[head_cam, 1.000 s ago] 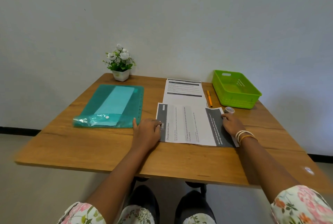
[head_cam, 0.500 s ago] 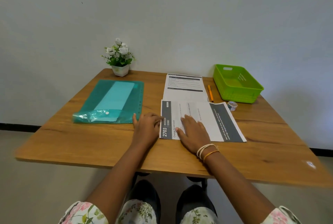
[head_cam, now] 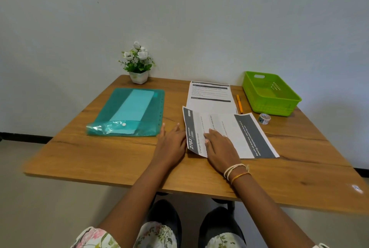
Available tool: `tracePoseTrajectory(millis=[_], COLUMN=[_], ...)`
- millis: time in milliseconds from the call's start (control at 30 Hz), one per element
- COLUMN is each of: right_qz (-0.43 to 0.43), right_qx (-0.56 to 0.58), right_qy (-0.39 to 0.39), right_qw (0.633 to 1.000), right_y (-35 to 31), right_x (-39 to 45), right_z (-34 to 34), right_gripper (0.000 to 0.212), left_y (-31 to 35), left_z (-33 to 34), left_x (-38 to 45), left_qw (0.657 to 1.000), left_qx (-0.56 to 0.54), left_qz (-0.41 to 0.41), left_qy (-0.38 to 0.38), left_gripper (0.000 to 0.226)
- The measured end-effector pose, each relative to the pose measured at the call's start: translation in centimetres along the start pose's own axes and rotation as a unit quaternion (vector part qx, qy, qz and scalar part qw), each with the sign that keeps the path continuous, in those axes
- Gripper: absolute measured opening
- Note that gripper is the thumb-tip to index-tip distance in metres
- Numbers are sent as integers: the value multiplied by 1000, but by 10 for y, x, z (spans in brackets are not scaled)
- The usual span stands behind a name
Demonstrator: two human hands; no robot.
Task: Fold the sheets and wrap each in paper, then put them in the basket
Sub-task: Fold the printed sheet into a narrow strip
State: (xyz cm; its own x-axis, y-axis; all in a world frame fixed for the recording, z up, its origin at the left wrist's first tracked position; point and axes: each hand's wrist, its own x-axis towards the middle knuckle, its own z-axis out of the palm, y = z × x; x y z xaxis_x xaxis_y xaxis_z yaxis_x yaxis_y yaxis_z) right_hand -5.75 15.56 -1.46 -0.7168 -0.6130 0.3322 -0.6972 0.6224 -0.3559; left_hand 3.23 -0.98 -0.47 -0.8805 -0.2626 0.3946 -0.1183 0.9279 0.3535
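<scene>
A printed sheet (head_cam: 239,132) with dark bands at both ends lies sideways on the wooden table (head_cam: 119,158) in front of me. My right hand (head_cam: 219,148) presses flat on its left half, fingers straight. My left hand (head_cam: 171,142) rests on the table against the sheet's left edge, which curls up a little beside it. A second printed sheet (head_cam: 209,96) lies flat behind the first. The green basket (head_cam: 249,90) stands at the far right and has nothing in it.
A teal plastic folder (head_cam: 135,112) with pale paper inside lies at the left. An orange pen (head_cam: 239,104) and a tape roll (head_cam: 264,118) sit between the sheets and the basket. A small potted plant (head_cam: 138,77) stands by the wall.
My right hand slid from the sheet's right end to its left half. The sheet's left edge now lifts beside my left hand, which has stayed put.
</scene>
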Motion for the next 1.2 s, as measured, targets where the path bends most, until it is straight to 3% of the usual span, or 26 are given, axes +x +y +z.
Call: tracePoseTrajectory(millis=[200, 300, 367, 467, 533, 700, 767, 933, 1100, 1200], right_qz=[-7, -2, -19, -73, -76, 21, 74, 206, 217, 195], right_qx=[64, 155, 188, 97, 54, 180, 233, 348, 299, 136], right_qy=[99, 127, 104, 50, 50, 97, 116, 65, 41, 40], right_qw=[993, 980, 976, 991, 994, 979, 963, 912, 928, 971], right_y=[-6, -16, -24, -33, -34, -42, -47, -47, -43, -37], right_x=[-4, -14, -23, -33, -33, -30, -31, -31, -28, -30], right_z=[-11, -22, -24, -19, -17, -17, -18, -21, -31, -35], right_gripper=[22, 34, 47, 68, 63, 32, 37, 69, 84, 74], left_y=[-2, 0, 0, 1, 3, 4, 4, 3, -2, -4], left_z=[3, 4, 4, 3, 2, 1, 1, 1, 6, 8], left_x=[-1, -1, -1, 0, 0, 0, 0, 0, 4, 5], left_qw=[1000, 1000, 1000, 1000, 1000, 1000, 1000, 997, 987, 986], left_qx=[-14, -8, -3, -1, 6, 3, -10, -32, 20, 24], left_qz=[-8, -5, -4, -5, 3, -5, -10, 21, 50, 52], left_qy=[-17, -19, -21, -23, -22, -21, -18, -63, -153, -159], left_gripper=[36, 37, 38, 39, 41, 45, 49, 53, 47, 47])
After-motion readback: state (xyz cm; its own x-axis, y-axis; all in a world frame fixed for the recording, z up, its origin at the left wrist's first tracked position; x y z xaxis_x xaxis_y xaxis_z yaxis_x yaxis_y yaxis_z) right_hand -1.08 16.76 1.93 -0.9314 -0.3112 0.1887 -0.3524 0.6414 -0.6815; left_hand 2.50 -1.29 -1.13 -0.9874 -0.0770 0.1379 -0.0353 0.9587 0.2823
